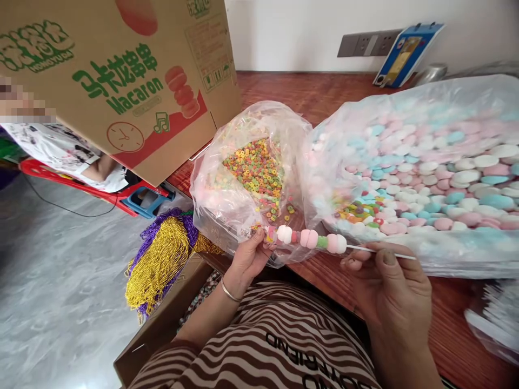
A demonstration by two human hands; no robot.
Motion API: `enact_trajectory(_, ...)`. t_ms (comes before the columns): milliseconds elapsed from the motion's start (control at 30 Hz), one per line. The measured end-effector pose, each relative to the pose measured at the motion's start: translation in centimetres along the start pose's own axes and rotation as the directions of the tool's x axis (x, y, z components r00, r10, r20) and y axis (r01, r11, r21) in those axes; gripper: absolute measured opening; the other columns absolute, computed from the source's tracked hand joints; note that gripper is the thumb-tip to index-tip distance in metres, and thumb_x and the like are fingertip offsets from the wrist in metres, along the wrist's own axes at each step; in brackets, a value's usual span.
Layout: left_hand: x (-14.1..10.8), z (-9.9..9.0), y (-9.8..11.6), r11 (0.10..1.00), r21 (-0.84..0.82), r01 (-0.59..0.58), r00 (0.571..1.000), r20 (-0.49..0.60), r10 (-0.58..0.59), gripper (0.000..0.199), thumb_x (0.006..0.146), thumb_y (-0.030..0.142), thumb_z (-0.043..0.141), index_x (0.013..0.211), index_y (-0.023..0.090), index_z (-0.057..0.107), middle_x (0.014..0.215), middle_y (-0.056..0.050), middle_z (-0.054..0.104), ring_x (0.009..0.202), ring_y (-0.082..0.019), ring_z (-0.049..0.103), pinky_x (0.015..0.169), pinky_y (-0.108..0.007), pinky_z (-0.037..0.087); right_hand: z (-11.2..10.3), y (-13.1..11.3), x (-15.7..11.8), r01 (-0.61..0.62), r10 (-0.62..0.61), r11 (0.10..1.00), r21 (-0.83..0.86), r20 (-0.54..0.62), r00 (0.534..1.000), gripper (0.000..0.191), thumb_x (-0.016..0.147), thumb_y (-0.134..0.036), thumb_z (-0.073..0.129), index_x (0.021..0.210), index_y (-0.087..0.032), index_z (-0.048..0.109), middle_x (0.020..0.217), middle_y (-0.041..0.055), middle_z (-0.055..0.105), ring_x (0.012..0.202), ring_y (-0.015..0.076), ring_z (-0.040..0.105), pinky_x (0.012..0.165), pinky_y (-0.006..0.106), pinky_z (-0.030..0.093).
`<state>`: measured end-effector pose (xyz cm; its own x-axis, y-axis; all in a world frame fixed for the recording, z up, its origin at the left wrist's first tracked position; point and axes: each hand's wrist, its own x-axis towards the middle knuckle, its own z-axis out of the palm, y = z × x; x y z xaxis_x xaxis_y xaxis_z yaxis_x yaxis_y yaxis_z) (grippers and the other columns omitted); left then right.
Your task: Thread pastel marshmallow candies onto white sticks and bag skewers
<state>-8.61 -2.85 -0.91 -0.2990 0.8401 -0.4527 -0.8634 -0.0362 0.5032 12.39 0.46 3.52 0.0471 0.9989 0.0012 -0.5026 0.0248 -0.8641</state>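
A candy skewer point(309, 239) with white and pink marshmallows, and red and green pieces between them, lies level between my hands. My left hand point(249, 260) pinches its left end, where a small colourful wrapper or piece shows beside the fingers. The bare white stick on the right runs between the thumb and fingers of my right hand point(393, 292). Just beyond my left hand, a clear plastic bag point(219, 162) holds many small coloured candy rings point(255, 167). Past my right hand lies a large clear bag point(365, 113) of pink, white and blue marshmallows point(441, 178), with some coloured rings at its near left.
A tall cardboard box point(141, 129) stands at the back left of the wooden table point(279, 86). Gold and purple bead strands point(162, 265) hang at left over an open box point(162, 329). White sticks point(503, 308) lie bagged at right. Another person point(60, 151) sits behind the tall box.
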Motion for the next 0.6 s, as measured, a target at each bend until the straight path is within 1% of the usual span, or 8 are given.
enact_trajectory(100, -0.2, 0.0, -0.1, 1.000, 0.016, -0.020, 0.999, 0.028, 0.020, 0.037, 0.060, 0.025, 0.098, 0.068, 0.014, 0.063, 0.060, 0.005, 0.054, 0.051, -0.003, 0.043, 0.053, -0.019, 0.043, -0.7, -0.2, -0.3, 0.043, -0.043, 0.999, -0.027, 0.019, 0.999, 0.009, 0.081, -0.028, 0.082, 0.087, -0.023, 0.080, 0.075, 0.0029, 0.075, 0.061, 0.0164, 0.070, 0.056, 0.029, 0.061)
enact_trajectory(233, -0.5, 0.5, 0.0, 0.997, 0.066, -0.037, 0.999, 0.037, 0.035, 0.044, 0.052, 0.030, 0.101, 0.064, 0.014, 0.061, 0.054, 0.007, 0.050, 0.050, -0.004, 0.044, 0.055, -0.019, 0.046, -1.3, -0.6, -1.0, 0.153, -0.150, 0.985, -0.085, 0.043, 0.988, 0.008, 0.084, -0.022, 0.078, 0.090, -0.023, 0.081, 0.081, 0.0044, 0.076, 0.066, 0.0187, 0.072, 0.056, 0.032, 0.062)
enact_trajectory(333, -0.6, 1.0, 0.1, 0.992, 0.110, -0.065, 0.997, 0.045, 0.061, 0.046, 0.049, 0.031, 0.102, 0.064, 0.014, 0.062, 0.055, 0.006, 0.052, 0.051, -0.004, 0.046, 0.055, -0.018, 0.046, -1.9, -1.1, -1.6, 0.259, -0.244, 0.951, -0.171, 0.104, 0.964, 0.013, 0.086, -0.019, 0.075, 0.095, -0.025, 0.082, 0.084, 0.0047, 0.077, 0.068, 0.0209, 0.073, 0.060, 0.037, 0.063)
enact_trajectory(433, -0.5, 1.1, 0.1, 0.979, 0.159, -0.126, 0.991, 0.061, 0.118, 0.046, 0.048, 0.031, 0.102, 0.067, 0.014, 0.063, 0.056, 0.005, 0.055, 0.052, -0.005, 0.048, 0.052, -0.018, 0.042, -2.5, -1.8, -2.0, 0.349, -0.312, 0.899, -0.265, 0.171, 0.934, 0.018, 0.087, -0.017, 0.073, 0.098, -0.027, 0.082, 0.089, 0.0058, 0.077, 0.074, 0.0240, 0.074, 0.063, 0.041, 0.062)
enact_trajectory(500, -0.4, 1.1, 0.1, 0.966, 0.201, -0.162, 0.986, 0.074, 0.150, 0.046, 0.048, 0.031, 0.102, 0.069, 0.014, 0.065, 0.057, 0.005, 0.057, 0.053, -0.006, 0.050, 0.052, -0.019, 0.042, -2.8, -2.2, -2.1, 0.362, -0.315, 0.879, -0.311, 0.192, 0.930, 0.018, 0.086, -0.018, 0.072, 0.098, -0.028, 0.083, 0.087, 0.0068, 0.077, 0.076, 0.0262, 0.075, 0.062, 0.042, 0.062)
enact_trajectory(600, -0.2, 1.0, 0.3, 0.946, 0.262, -0.189, 0.980, 0.110, 0.166, 0.046, 0.048, 0.034, 0.101, 0.068, 0.014, 0.065, 0.059, 0.005, 0.056, 0.054, -0.007, 0.050, 0.053, -0.021, 0.042, -3.1, -2.8, -2.3, 0.280, -0.234, 0.908, -0.311, 0.176, 0.956, 0.017, 0.086, -0.022, 0.071, 0.097, -0.028, 0.083, 0.085, 0.0075, 0.077, 0.075, 0.0282, 0.076, 0.060, 0.043, 0.064)
